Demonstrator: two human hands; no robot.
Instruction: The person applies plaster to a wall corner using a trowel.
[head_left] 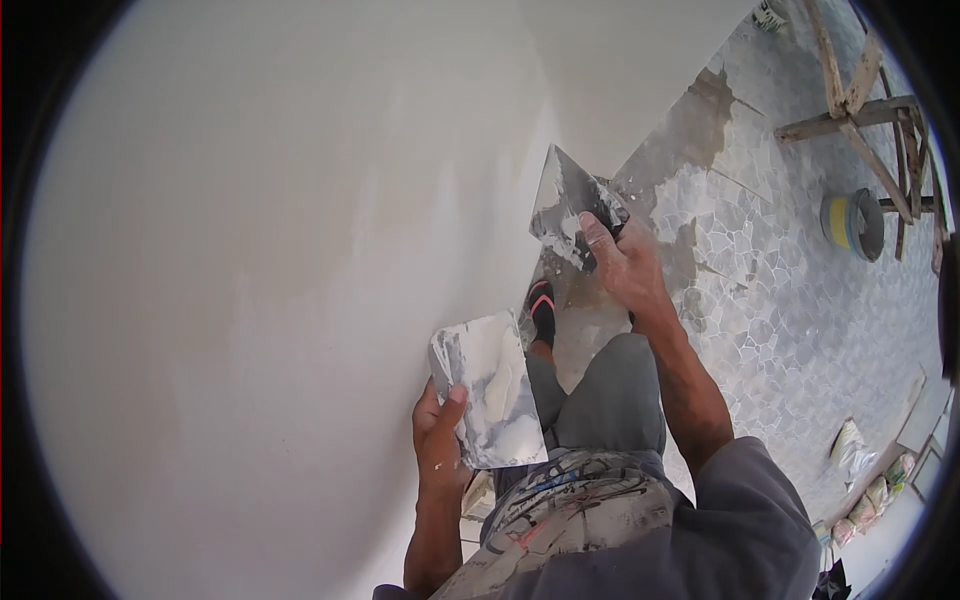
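Upper right of the frame, a rough wooden trestle [868, 110] stood on the floor, and just below it lay a grey-and-yellow bucket [853, 223] on its side. Lower right, a row of sacks [868, 500] lined the edge, too small to read any print on them. Nothing lay between the hands and the wall.

The wall [270, 270] filled the whole left and centre, smooth, pale, freshly skimmed by the look of it. The floor [790, 310] on the right was grey crazy-paving stone, smeared with dark wet patches near the wall's foot. A foot in a dark sandal with a pink strap [541, 308] showed at centre.

The left hand [440, 445], bottom centre, was clamped on the plaster board [490, 390], thumb over its face, white plaster heaped on it. The right hand [625, 265], just right of centre, was closed round the handle of the trowel [565, 205], whose blade tilted up toward the wall, plaster caked on it. Board and trowel were apart.

No legible writing anywhere.
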